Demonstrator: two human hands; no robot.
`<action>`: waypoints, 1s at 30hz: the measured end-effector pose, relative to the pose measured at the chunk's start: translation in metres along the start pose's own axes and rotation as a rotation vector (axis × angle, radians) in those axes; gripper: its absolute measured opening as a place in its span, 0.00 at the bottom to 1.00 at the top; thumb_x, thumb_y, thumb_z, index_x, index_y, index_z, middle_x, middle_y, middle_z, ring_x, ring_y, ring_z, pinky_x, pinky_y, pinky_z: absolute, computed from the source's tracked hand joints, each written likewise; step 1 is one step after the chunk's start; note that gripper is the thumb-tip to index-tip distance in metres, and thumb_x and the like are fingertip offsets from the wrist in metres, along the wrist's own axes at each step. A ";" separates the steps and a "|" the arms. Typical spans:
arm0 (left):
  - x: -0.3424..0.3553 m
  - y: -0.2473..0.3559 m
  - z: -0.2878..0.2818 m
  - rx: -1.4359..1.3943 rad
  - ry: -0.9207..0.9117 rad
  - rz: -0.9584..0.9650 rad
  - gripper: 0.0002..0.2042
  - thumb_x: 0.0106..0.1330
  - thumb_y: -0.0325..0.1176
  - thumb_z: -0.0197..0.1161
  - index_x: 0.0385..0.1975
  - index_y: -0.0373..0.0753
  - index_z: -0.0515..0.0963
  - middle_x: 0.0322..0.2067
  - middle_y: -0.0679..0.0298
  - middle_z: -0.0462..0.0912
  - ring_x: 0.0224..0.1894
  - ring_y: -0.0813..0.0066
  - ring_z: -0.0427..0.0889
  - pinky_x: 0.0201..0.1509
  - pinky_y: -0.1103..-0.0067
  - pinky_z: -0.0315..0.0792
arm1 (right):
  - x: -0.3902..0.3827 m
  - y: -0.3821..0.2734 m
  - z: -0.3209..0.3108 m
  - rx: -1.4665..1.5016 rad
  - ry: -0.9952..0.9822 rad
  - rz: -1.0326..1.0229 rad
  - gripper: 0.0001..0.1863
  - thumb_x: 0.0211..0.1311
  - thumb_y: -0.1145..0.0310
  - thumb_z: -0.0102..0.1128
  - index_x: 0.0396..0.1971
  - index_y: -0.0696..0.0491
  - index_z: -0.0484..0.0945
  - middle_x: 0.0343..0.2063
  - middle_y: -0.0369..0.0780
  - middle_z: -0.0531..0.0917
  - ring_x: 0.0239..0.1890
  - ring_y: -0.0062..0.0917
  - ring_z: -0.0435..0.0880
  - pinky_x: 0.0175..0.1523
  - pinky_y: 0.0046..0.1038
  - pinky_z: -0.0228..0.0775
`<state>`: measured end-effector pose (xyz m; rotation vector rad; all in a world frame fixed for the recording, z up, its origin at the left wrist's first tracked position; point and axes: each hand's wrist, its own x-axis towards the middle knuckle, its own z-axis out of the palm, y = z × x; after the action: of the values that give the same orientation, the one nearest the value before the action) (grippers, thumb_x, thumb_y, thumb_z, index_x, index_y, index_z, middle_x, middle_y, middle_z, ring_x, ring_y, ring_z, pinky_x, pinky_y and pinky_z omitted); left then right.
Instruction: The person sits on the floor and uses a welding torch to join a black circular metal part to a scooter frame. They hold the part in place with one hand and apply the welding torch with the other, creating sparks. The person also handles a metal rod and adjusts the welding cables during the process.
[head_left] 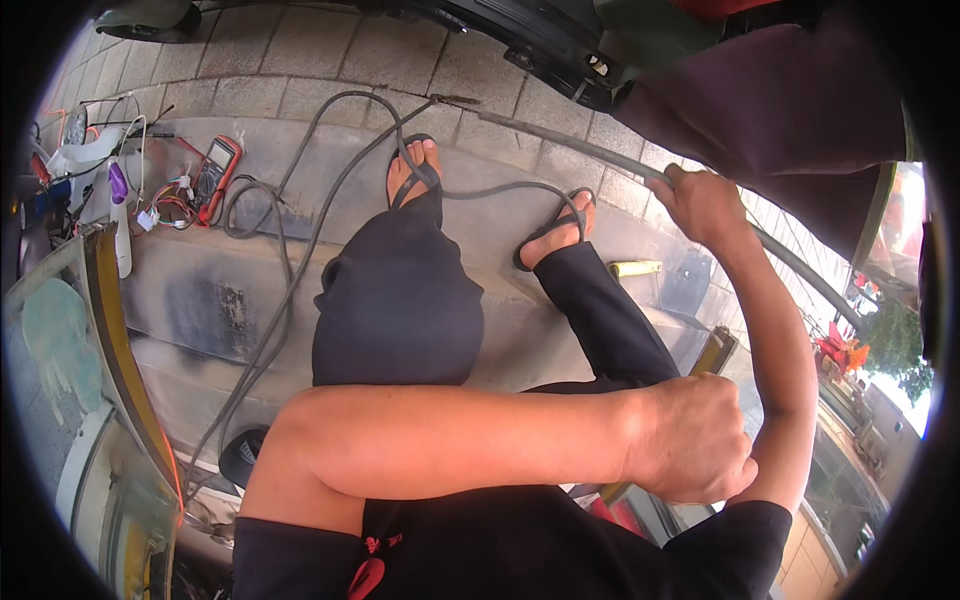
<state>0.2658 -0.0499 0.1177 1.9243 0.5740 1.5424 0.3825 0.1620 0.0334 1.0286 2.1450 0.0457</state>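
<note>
My right hand (pixel 700 205) is closed around a long dark grey rod (pixel 580 150). The rod slants across the upper right, from the paving down toward the red flowers. My left arm crosses in front of my body. My left hand (pixel 695 440) is curled into a fist close to my right elbow. Its fingers are turned under, so anything inside them is hidden. A dark grey cable (pixel 325 215) loops over the stone steps and past my sandalled feet (pixel 410 170).
On the left step lie a red multimeter (pixel 215 175), a bundle of connector wires (pixel 175 200) and other tools. A yellow-handled tool (pixel 636 268) lies right of my feet. Framed glass (pixel 60 350) stands at left. Dark purple cloth (pixel 770 100) hangs beside a black vehicle part (pixel 500 40).
</note>
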 end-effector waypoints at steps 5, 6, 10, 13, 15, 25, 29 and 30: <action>-0.004 -0.003 0.007 0.023 0.001 0.007 0.08 0.54 0.31 0.66 0.18 0.38 0.76 0.14 0.63 0.79 0.18 0.65 0.84 0.20 0.71 0.74 | 0.010 -0.003 0.013 -0.005 0.040 0.014 0.29 0.79 0.43 0.46 0.46 0.55 0.84 0.35 0.53 0.89 0.43 0.50 0.89 0.49 0.48 0.80; -0.004 -0.005 0.008 0.049 0.002 0.013 0.08 0.54 0.30 0.65 0.17 0.37 0.75 0.14 0.63 0.78 0.18 0.65 0.84 0.19 0.71 0.74 | 0.006 -0.011 0.008 0.006 -0.034 -0.022 0.29 0.79 0.42 0.46 0.46 0.55 0.84 0.35 0.52 0.89 0.42 0.50 0.89 0.49 0.49 0.80; -0.002 -0.001 -0.001 0.010 -0.009 -0.015 0.09 0.54 0.30 0.66 0.16 0.38 0.74 0.14 0.64 0.78 0.18 0.65 0.83 0.18 0.71 0.74 | 0.036 0.012 0.000 0.070 0.044 0.147 0.30 0.80 0.42 0.44 0.49 0.53 0.84 0.36 0.51 0.90 0.43 0.48 0.90 0.50 0.48 0.81; -0.004 -0.002 0.001 0.020 0.012 -0.018 0.09 0.54 0.30 0.66 0.16 0.38 0.74 0.13 0.64 0.78 0.18 0.65 0.83 0.18 0.71 0.73 | 0.009 -0.008 0.013 -0.007 -0.082 0.052 0.31 0.79 0.41 0.45 0.49 0.54 0.84 0.40 0.52 0.90 0.47 0.48 0.89 0.53 0.49 0.80; -0.003 -0.001 -0.001 -0.004 0.012 -0.046 0.09 0.54 0.30 0.66 0.16 0.38 0.73 0.13 0.63 0.78 0.18 0.66 0.83 0.17 0.71 0.73 | 0.011 -0.007 0.006 0.027 -0.073 0.022 0.32 0.80 0.42 0.44 0.48 0.57 0.84 0.39 0.57 0.88 0.46 0.52 0.88 0.55 0.51 0.78; -0.003 -0.004 -0.001 0.029 0.006 -0.001 0.08 0.55 0.30 0.66 0.17 0.37 0.75 0.13 0.65 0.76 0.16 0.67 0.81 0.17 0.73 0.71 | 0.018 0.008 -0.001 0.032 0.033 -0.028 0.29 0.78 0.43 0.49 0.47 0.56 0.86 0.40 0.54 0.89 0.46 0.52 0.88 0.52 0.49 0.80; -0.003 -0.004 0.001 0.027 0.016 -0.001 0.08 0.54 0.30 0.66 0.18 0.37 0.75 0.14 0.64 0.76 0.16 0.68 0.80 0.17 0.73 0.71 | 0.024 0.013 0.008 0.099 0.028 0.134 0.29 0.79 0.43 0.49 0.46 0.56 0.86 0.41 0.54 0.89 0.46 0.51 0.89 0.53 0.48 0.80; -0.003 -0.003 0.002 0.011 0.020 -0.002 0.08 0.54 0.30 0.66 0.18 0.37 0.75 0.14 0.64 0.76 0.16 0.68 0.80 0.17 0.73 0.70 | 0.017 0.011 0.017 0.091 0.058 0.078 0.30 0.79 0.43 0.47 0.47 0.56 0.84 0.42 0.55 0.89 0.48 0.50 0.88 0.55 0.48 0.79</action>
<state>0.2673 -0.0498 0.1129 1.9180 0.5945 1.5621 0.3935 0.1761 0.0147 1.1768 2.1757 0.0152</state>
